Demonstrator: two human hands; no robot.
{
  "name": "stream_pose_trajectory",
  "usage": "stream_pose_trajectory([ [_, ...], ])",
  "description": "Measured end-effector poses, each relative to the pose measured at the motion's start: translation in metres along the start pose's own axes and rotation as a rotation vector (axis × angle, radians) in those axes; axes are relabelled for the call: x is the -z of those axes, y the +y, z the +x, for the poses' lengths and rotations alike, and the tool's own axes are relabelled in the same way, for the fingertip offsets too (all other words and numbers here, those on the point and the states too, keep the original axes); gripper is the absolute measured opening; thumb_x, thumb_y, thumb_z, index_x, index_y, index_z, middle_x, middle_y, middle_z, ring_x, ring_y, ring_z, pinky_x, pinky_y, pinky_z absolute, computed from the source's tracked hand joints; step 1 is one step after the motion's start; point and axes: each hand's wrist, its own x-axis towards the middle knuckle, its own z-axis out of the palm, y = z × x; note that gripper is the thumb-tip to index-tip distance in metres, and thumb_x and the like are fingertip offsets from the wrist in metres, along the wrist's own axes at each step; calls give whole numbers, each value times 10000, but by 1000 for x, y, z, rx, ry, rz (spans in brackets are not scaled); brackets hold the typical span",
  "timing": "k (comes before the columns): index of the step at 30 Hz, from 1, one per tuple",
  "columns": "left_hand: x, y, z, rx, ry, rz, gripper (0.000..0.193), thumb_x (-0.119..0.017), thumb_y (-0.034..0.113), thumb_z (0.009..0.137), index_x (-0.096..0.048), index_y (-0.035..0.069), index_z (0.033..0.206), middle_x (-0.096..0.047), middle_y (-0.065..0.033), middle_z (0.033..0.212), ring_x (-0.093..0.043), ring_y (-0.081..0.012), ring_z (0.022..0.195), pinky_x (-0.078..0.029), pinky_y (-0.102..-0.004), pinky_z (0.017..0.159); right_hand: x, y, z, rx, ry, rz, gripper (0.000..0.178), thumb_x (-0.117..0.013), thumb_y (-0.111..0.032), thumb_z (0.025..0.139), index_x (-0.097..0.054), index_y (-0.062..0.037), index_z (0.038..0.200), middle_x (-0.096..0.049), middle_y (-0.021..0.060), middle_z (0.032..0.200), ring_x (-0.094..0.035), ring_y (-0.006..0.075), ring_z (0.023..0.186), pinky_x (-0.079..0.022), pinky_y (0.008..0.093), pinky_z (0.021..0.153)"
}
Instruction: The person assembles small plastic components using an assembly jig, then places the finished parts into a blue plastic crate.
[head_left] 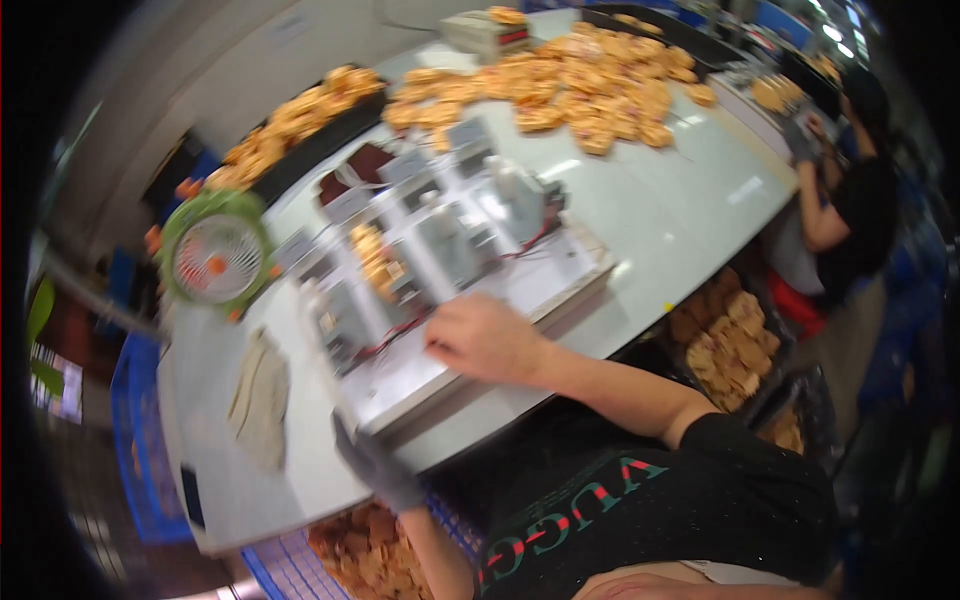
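Note:
My left hand (378, 468), in a grey glove, is at the near left corner of a white fixture board (400, 397). Its fingers look stretched out along the board's edge, though blurred. Bare and curled, my right hand (485, 338) hovers over the board's front part, close to thin red and black wires (392, 336). Whether a small thing sits between its fingers is hidden. Several grey clamp-like units (450, 245) stand in rows on the board. A stack of yellow-orange pieces (370, 255) rests between two of them.
A green fan (215, 250) and a beige cloth (258, 400) are on the table's left. Many yellow-orange flat pieces (590, 85) are heaped at the back. Blue crates (140, 450) and bagged pieces (730, 350) are below the edges. A co-worker (850, 200) sits at right.

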Motion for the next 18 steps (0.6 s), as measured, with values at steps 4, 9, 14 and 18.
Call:
stream_pose_trajectory([
  [4,0,10,-2,-30,100,202,414,-363,160,1046,-430,-60,1390,-446,-199,1430,-421,-291,1306,-285,-377,1111,2,-3,5,34,-28,-56,135,-671,-211,811,-579,-111,812,-515,20,765,-563,189,769,-426,322,698],
  [9,-9,10,1,-135,55,358,441,-335,190,1033,-404,-83,1373,-477,-225,1355,-476,-343,1218,-374,-427,1019,8,5,7,-31,-106,-39,95,-625,-186,813,-566,-114,830,-442,5,753,-503,158,741,-383,297,649],
  [14,-30,10,6,-245,94,343,517,-242,299,1053,-403,-122,1305,-570,-274,1172,-614,-394,989,-547,-480,782,14,11,11,-86,-200,31,146,-602,-158,769,-579,-87,894,-448,8,799,-498,160,768,-388,278,617],
  [18,-29,5,-3,-36,-15,17,492,-297,269,1039,-381,-103,1350,-522,-255,1263,-549,-391,1098,-475,-473,893,11,9,10,-97,-214,75,168,-586,-185,745,-552,-91,880,-441,23,846,-467,173,840,-359,293,699],
])
